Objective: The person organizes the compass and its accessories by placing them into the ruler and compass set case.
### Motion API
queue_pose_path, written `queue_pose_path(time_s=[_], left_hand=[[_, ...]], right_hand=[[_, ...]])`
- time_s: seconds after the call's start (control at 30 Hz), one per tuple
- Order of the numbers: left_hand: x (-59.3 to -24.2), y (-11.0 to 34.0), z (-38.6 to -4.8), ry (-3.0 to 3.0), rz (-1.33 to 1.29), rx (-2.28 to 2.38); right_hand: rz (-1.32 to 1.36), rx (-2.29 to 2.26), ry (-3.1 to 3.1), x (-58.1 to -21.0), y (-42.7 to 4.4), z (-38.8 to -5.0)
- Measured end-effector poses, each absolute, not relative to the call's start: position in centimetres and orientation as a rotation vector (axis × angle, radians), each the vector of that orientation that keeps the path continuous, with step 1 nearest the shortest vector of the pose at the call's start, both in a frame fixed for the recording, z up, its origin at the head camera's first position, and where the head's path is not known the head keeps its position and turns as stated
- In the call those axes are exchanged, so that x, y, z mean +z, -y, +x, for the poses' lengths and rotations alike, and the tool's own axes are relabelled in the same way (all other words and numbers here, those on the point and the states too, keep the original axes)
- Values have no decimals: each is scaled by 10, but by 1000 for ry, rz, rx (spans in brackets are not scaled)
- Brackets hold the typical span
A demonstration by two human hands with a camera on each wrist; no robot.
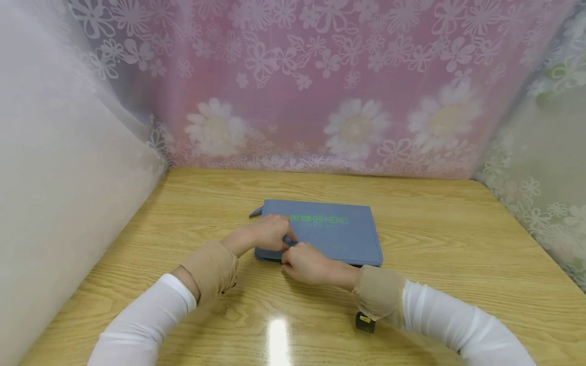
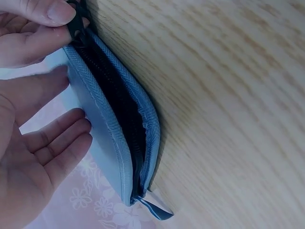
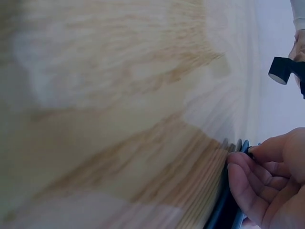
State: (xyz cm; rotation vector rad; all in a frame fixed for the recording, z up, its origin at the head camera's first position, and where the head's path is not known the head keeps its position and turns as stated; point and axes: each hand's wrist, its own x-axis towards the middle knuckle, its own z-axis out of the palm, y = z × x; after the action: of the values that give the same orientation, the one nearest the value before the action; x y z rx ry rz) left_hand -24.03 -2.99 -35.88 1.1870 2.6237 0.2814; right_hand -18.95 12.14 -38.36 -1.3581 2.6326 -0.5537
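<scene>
A flat blue zip case point(image 1: 339, 236) with green "HERO" lettering lies on the table. Along its front left edge the zipper stands apart, showing a dark gap point(image 2: 112, 88). My right hand point(image 1: 309, 264) is at the front edge. Its thumb and a finger pinch the dark zipper pull point(image 2: 75, 26), beside the parted teeth. The left hand point(image 1: 270, 231) reaches over the case's left part, and its fairly straight fingers point(image 2: 66, 148) touch the cover. A small fabric tab point(image 2: 157, 210) sticks out from the case's far left corner.
The wooden table point(image 1: 439, 244) spreads around the case. Behind it hangs a pink floral curtain point(image 1: 284, 112), with pale curtain sheets at both sides. A small black device point(image 1: 365, 322) sits under the right wrist's tan wrap point(image 1: 382, 292).
</scene>
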Motion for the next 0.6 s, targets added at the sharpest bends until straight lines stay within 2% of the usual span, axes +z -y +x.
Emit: queue_pose_path(time_s=[0.37,0.6], left_hand=[[-359,32,-246,-2571,1140,332],[-362,35,-253,-2526,1207,382]], right_hand=[[-1389,-596,-2621,-385,-109,-192],[-1400,-597,-2636,-384,-99,-191]])
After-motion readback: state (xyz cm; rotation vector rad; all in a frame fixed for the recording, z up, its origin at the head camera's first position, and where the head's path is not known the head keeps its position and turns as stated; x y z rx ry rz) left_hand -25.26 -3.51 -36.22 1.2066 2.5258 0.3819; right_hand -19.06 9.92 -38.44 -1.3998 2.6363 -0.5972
